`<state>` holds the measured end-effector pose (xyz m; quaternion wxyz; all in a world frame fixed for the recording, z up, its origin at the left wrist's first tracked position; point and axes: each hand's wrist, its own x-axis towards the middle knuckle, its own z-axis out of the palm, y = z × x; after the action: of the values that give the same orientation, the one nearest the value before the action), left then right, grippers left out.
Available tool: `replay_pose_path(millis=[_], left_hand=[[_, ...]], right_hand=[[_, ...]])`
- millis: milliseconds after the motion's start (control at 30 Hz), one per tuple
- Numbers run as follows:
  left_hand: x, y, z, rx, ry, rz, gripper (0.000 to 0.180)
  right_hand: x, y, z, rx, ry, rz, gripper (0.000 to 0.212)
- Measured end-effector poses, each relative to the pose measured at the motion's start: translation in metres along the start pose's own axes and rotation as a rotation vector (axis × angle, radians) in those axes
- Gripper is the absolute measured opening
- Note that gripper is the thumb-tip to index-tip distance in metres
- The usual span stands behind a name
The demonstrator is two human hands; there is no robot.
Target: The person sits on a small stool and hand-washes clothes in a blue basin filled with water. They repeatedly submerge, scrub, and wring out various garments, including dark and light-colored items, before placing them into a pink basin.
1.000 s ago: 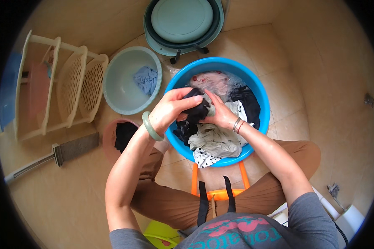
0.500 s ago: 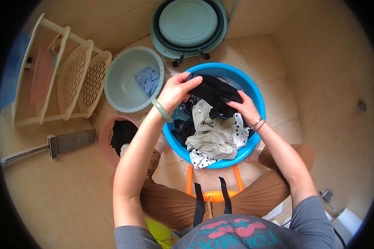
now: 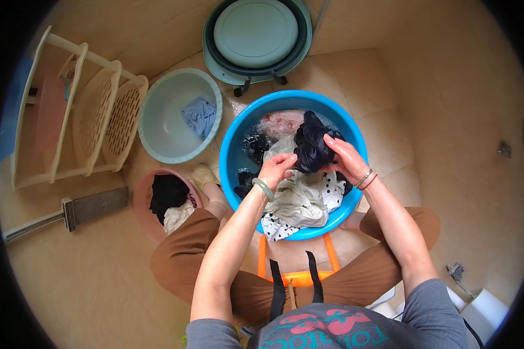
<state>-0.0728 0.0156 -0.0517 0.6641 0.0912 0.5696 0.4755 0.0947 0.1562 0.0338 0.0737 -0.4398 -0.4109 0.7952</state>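
Note:
A wet, dark navy garment (image 3: 315,142) is bunched up above the blue basin (image 3: 227,152). My right hand (image 3: 349,160) grips its right side, thumb on top and fingers partly hidden beneath. At its lower left edge, my left hand (image 3: 278,168) is closed with thumb and fingertips pinching the cloth. Under my hands, a pale grey-white cloth (image 3: 300,203) lies in the basin with a white cloth with black dots (image 3: 279,227). Farther back, a pinkish patterned cloth (image 3: 280,123) sits in the water, and more dark cloth (image 3: 256,148) lies on the left.
A pale green basin (image 3: 151,139) with a blue cloth stands at the far left. Nearer is a pink basin (image 3: 142,203) with black and cream cloths. A cream rack (image 3: 93,125), a long-handled brush (image 3: 99,206), a folded green tub (image 3: 256,32) and an orange stool (image 3: 300,278) surround me.
The dark garment, stretched between my hands before, is now gathered into a bunch. My left hand has come nearer and to the right, uncovering the pinkish cloth behind.

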Motion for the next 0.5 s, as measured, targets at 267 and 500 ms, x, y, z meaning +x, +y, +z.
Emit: replay_pose_path(millis=[267,500], left_hand=[[-0.001,0.015,-0.031,-0.385,0.302,0.256,0.009],[-0.007,0.036,-0.04,-0.448,0.538,0.337,0.017]], right_hand=[[-0.018,-0.015,-0.026,-0.559,0.538,-0.457,0.044],[-0.03,-0.039,-0.051,-0.136,0.59,-0.572,0.034]])
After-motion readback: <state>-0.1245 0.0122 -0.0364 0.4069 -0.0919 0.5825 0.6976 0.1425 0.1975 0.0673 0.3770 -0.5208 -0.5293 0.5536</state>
